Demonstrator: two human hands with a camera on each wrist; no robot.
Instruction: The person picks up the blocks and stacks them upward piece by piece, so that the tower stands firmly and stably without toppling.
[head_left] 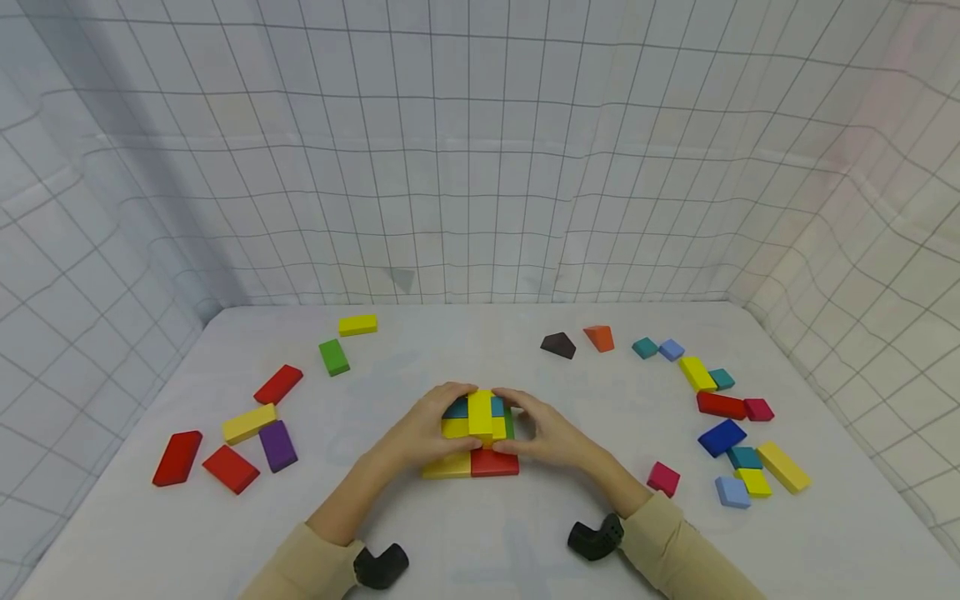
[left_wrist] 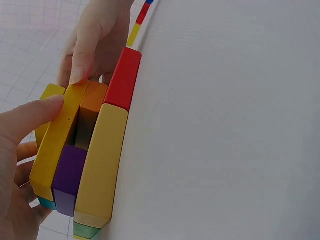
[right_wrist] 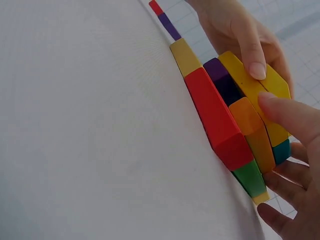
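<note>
Grid-patterned sheeting (head_left: 480, 158) encloses a white worktop (head_left: 480, 550), with loose blocks (head_left: 279, 385) toward its left and right edges. Midway between those edges, the left hand (head_left: 422, 429) and right hand (head_left: 553, 433), thumbs in front and fingers behind, clamp the upper blocks (head_left: 480, 415) of a stack (head_left: 495, 464). Squaring these seems in hand; next calls for gentle release.

Markings, legible: none. In the head view, the left wrist view and the right wrist view alike, you can read no text, label, brand, number or sign on anything shown.
</note>
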